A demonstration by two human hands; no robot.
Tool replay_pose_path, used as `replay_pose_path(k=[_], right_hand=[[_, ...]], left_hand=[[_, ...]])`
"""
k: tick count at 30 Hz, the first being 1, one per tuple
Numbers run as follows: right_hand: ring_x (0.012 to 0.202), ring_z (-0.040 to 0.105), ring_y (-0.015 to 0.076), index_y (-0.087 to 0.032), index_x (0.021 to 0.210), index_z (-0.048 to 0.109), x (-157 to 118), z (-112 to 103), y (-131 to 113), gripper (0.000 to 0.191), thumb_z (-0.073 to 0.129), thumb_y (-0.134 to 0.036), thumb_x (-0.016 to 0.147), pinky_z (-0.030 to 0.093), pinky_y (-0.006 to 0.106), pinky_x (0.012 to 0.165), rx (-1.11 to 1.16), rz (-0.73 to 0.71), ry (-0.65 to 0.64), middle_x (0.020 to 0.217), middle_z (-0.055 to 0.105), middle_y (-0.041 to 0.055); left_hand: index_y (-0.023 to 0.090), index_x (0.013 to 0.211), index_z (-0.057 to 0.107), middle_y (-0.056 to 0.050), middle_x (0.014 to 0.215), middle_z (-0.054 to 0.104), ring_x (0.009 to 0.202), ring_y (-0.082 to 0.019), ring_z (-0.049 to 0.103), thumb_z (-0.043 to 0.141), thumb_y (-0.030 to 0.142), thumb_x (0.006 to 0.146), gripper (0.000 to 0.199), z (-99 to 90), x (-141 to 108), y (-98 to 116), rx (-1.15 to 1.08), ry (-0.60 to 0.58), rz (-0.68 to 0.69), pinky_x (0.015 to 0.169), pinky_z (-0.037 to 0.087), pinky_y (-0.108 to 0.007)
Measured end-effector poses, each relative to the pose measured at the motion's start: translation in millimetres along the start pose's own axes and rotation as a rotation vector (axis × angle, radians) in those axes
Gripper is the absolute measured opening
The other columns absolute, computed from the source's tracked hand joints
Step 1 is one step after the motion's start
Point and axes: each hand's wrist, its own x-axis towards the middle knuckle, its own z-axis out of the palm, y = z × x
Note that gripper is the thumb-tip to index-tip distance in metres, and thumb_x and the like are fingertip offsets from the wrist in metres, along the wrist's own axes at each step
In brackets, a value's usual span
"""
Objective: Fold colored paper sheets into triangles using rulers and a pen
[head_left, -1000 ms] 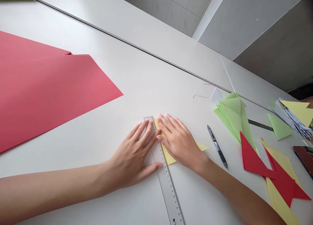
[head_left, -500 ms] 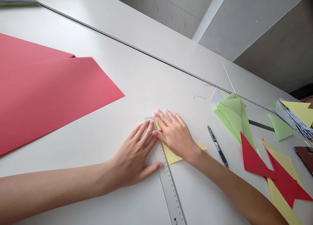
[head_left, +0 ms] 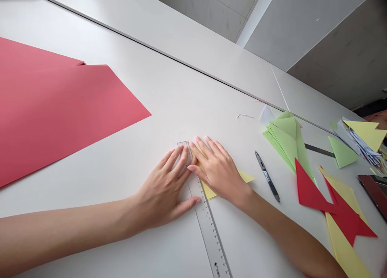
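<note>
Barely anything has shifted: the left hand [head_left: 160, 191] lies spread by the clear ruler [head_left: 208, 225], the right hand [head_left: 219, 171] presses open-fingered on yellow paper [head_left: 210, 193] beneath it. Lifting either could let the paper slip askew.

A large coral-red paper sheet [head_left: 66, 116] lies flat on the left of the white tabletop [head_left: 181, 96]. To the right are a black marker pen [head_left: 267, 176] and a fanned stack of green paper triangles [head_left: 286, 143], with a small white paper scrap [head_left: 266, 115] and a thin thread [head_left: 245, 116] just beyond. Red cut paper shapes [head_left: 341, 209] overlap a yellow paper piece [head_left: 343, 245]. At the far right, a green triangle [head_left: 341, 152] sits beside a pale yellow triangle [head_left: 367, 132], resting on a bundle of printed paper [head_left: 361, 143], and a dark red piece [head_left: 375, 191] lies at the edge.
</note>
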Motion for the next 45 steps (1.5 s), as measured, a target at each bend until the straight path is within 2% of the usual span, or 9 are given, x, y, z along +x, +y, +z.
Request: replay_pose_path(k=[5, 11, 15, 21, 27, 33, 36, 40, 45], right_hand=[[0.141, 0.034, 0.0306, -0.014, 0.147, 0.039, 9, 0, 1, 0.066, 0.021, -0.056, 0.099, 0.031, 0.047, 0.116, -0.01, 0.014, -0.012, 0.153, 0.037, 0.0099], [0.139, 0.036, 0.0273, -0.014, 0.146, 0.04, 4, -1, 2, 0.048, 0.024, -0.024, 0.102, 0.027, 0.049, 0.117, 0.004, 0.027, 0.013, 0.151, 0.041, 0.0053], [0.136, 0.041, 0.0279, -0.012, 0.145, 0.042, -2, -5, 3, 0.048, 0.027, -0.019, 0.099, 0.026, 0.049, 0.118, -0.008, 0.032, 0.002, 0.15, 0.043, 0.0048], [0.137, 0.04, 0.027, -0.008, 0.144, 0.043, -15, -1, 5, 0.05, 0.028, -0.011, 0.096, 0.029, 0.048, 0.118, -0.013, 0.052, 0.013, 0.15, 0.042, 0.0084], [0.143, 0.032, 0.0224, -0.007, 0.145, 0.04, -24, 7, 1, 0.055, 0.027, -0.004, 0.092, 0.038, 0.038, 0.115, 0.071, 0.098, 0.032, 0.151, 0.04, 0.0072], [0.141, 0.035, 0.0194, -0.008, 0.144, 0.041, -28, 2, 3, 0.057, 0.025, 0.0, 0.09, 0.04, 0.035, 0.114, 0.145, 0.116, 0.04, 0.149, 0.043, 0.0058], [0.14, 0.038, 0.0179, -0.01, 0.144, 0.043, -35, 0, 10, 0.053, 0.027, -0.006, 0.094, 0.04, 0.035, 0.114, 0.205, 0.153, 0.05, 0.146, 0.047, 0.0047], [0.142, 0.032, 0.018, -0.013, 0.146, 0.04, -44, 5, 12, 0.049, 0.028, -0.012, 0.098, 0.037, 0.039, 0.116, 0.222, 0.201, 0.072, 0.148, 0.044, 0.0047], [0.14, 0.037, 0.017, -0.009, 0.144, 0.041, -45, 11, 4, 0.046, 0.026, -0.013, 0.101, 0.04, 0.034, 0.114, 0.181, 0.221, 0.133, 0.146, 0.047, 0.0068]], left_hand=[[0.002, 0.129, 0.052, -0.027, 0.142, 0.041, 0.135, -0.043, 0.035, 0.046, 0.059, 0.09, 0.07, 2.0, 2, -2, 0.033, 0.011, 0.013, 0.108, 0.037, -0.055], [0.002, 0.136, 0.046, -0.026, 0.142, 0.041, 0.136, -0.043, 0.034, 0.044, 0.06, 0.091, 0.073, 2.1, 3, -2, 0.026, -0.006, 0.011, 0.11, 0.034, -0.055], [0.003, 0.142, 0.039, -0.026, 0.143, 0.038, 0.136, -0.043, 0.033, 0.045, 0.058, 0.092, 0.075, 2.7, 2, -2, 0.019, -0.001, 0.015, 0.11, 0.033, -0.055], [0.003, 0.145, 0.036, -0.026, 0.146, 0.035, 0.137, -0.043, 0.032, 0.045, 0.059, 0.092, 0.078, 3.3, 4, -2, 0.002, -0.015, 0.01, 0.112, 0.031, -0.054], [0.002, 0.144, 0.037, -0.028, 0.144, 0.036, 0.136, -0.043, 0.032, 0.044, 0.058, 0.092, 0.077, 2.5, 3, -2, 0.012, -0.008, 0.015, 0.111, 0.031, -0.055], [0.001, 0.144, 0.037, -0.028, 0.143, 0.036, 0.136, -0.044, 0.032, 0.043, 0.06, 0.092, 0.079, 3.9, 4, -2, 0.017, -0.016, 0.016, 0.11, 0.031, -0.055], [0.002, 0.143, 0.038, -0.028, 0.144, 0.035, 0.135, -0.044, 0.032, 0.042, 0.061, 0.092, 0.078, 4.0, 5, -2, 0.014, -0.028, 0.015, 0.11, 0.032, -0.055], [0.002, 0.144, 0.037, -0.028, 0.145, 0.034, 0.136, -0.044, 0.031, 0.042, 0.06, 0.092, 0.078, 3.4, 4, -2, 0.009, -0.045, 0.006, 0.11, 0.031, -0.056], [0.003, 0.145, 0.037, -0.028, 0.145, 0.034, 0.137, -0.044, 0.03, 0.042, 0.06, 0.092, 0.078, 4.4, 4, -2, 0.002, -0.05, 0.006, 0.111, 0.03, -0.056]])
